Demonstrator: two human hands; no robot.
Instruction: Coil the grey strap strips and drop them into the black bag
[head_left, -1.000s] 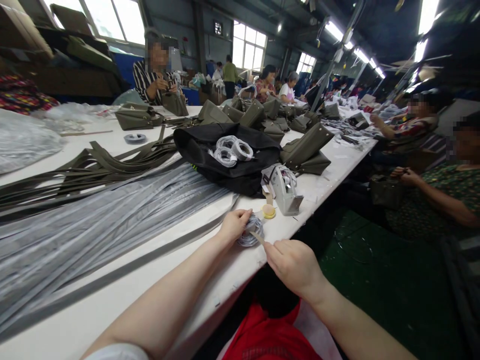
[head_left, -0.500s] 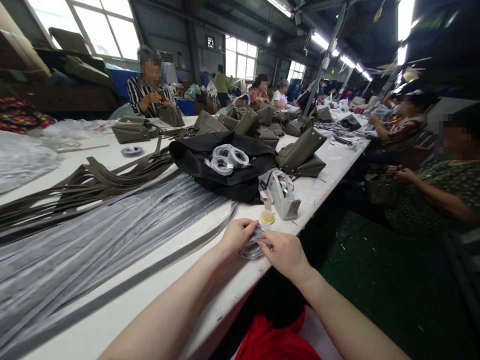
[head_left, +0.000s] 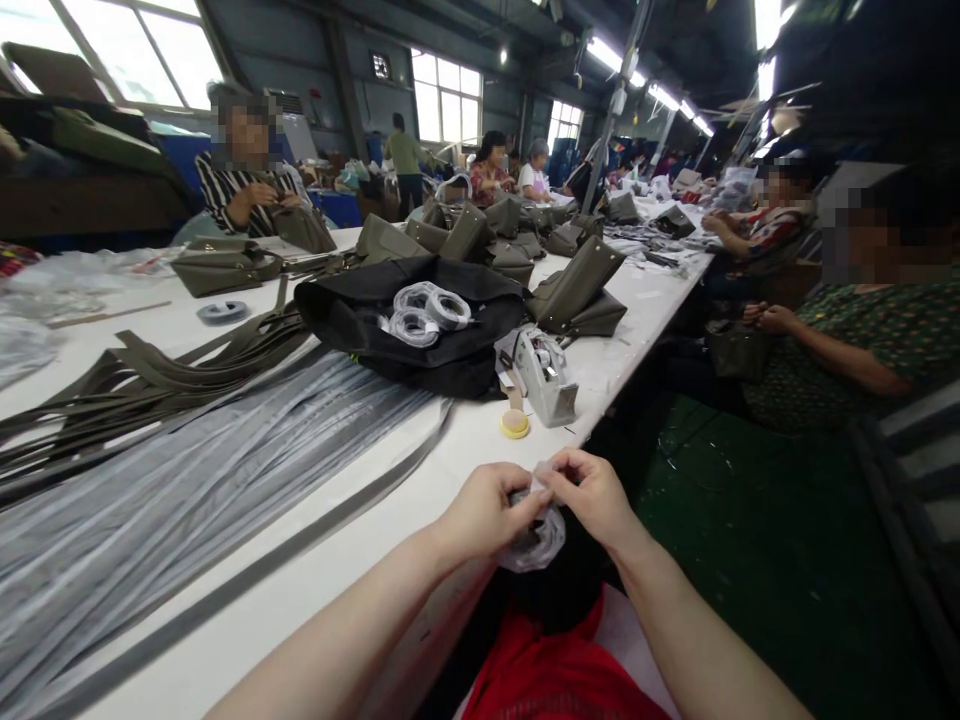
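Note:
At the table's front edge, my left hand (head_left: 496, 507) is closed round a coiled strap (head_left: 534, 545) in clear plastic wrap. The coil hangs below my fingers, partly hidden by them. My right hand (head_left: 594, 492) pinches a pale, translucent piece of wrap (head_left: 541, 474) at the coil's upper side. Whether this piece is the wrap's end or a bit of tape, I cannot tell. Beyond my hands stand a grey tape dispenser (head_left: 549, 378) and a small yellow-rimmed roll (head_left: 514, 424).
Long grey wrapped straps (head_left: 187, 470) and olive straps (head_left: 187, 350) cover the table's left. A black bag (head_left: 337, 310) bears several wrapped coils (head_left: 420, 312). Olive handbags (head_left: 577, 285) stand behind it. Co-workers sit along both sides, one in a green patterned top (head_left: 847, 350) at right.
Both hands have lifted the coil off the tabletop and drawn it closer to me, over the edge. My right hand now pinches a pale piece at the coil's top. The view has shifted right.

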